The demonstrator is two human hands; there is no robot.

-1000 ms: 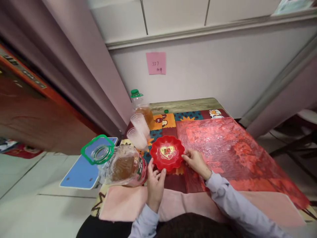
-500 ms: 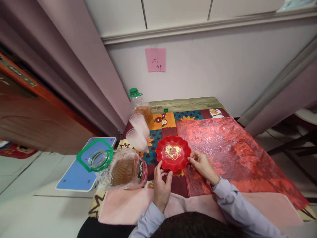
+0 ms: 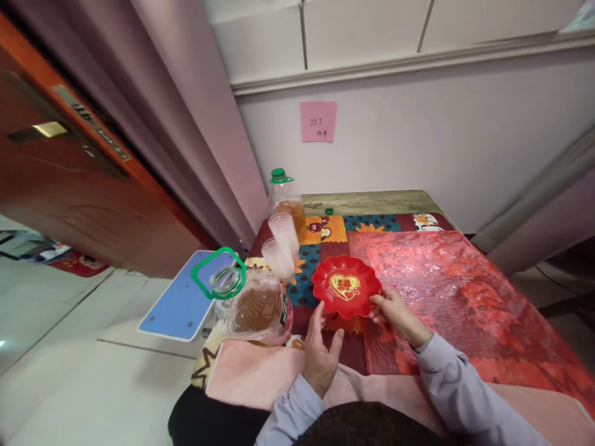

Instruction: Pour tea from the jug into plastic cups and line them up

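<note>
A red scalloped dish (image 3: 346, 287) with a gold heart print is held at its right rim by my right hand (image 3: 395, 310), thumb on top and fingers below. At the dish's lower left rim is my left hand (image 3: 322, 353), its thumb spread away from the fingers; part of the fingers is hidden behind the rim. An uncapped clear jug (image 3: 255, 310) with a green handle and brown liquid stands to the left. Two stacks of clear plastic cups (image 3: 283, 235) lie just beyond it.
A capped jug (image 3: 288, 201) of amber liquid stands at the back left, with a small green cap (image 3: 329, 211) to its right. A red plastic-covered sheet (image 3: 427, 297) covers the right side. A blue board (image 3: 179, 303) juts out at the left, and a pink cloth (image 3: 255, 371) lines the front edge.
The camera view has turned left, shifting the scene rightwards. The dish is tilted more, and my left thumb has moved off its rim and spread wider.
</note>
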